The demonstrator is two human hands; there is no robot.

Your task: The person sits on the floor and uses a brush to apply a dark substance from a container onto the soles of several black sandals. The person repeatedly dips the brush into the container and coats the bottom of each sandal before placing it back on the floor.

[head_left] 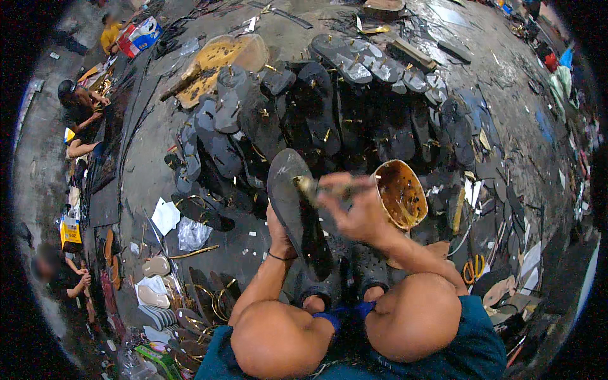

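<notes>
A long black shoe sole [292,206] is held up in front of me by my left hand [279,233], which is closed round its left edge and underside. My right hand [358,212], partly smeared by motion, grips a brush [308,186] whose pale tip meets the upper part of the sole. Darker, shiny patches run down the sole's lower half. Close by my right hand stands a pale-rimmed bowl [415,223] coated inside with an amber-brown, sticky-looking substance. Beyond both hands, many black soles [315,107] lie crowded together, with small brassy pieces sticking up from them.
My knees and dark clogs [370,269] are close below the sole. Yellow-handled scissors [474,269] lie at right. A clear plastic bag [194,234] and white scraps lie left. A stained yellow slab [221,63] is at the back. Two people sit at far left, another farther back.
</notes>
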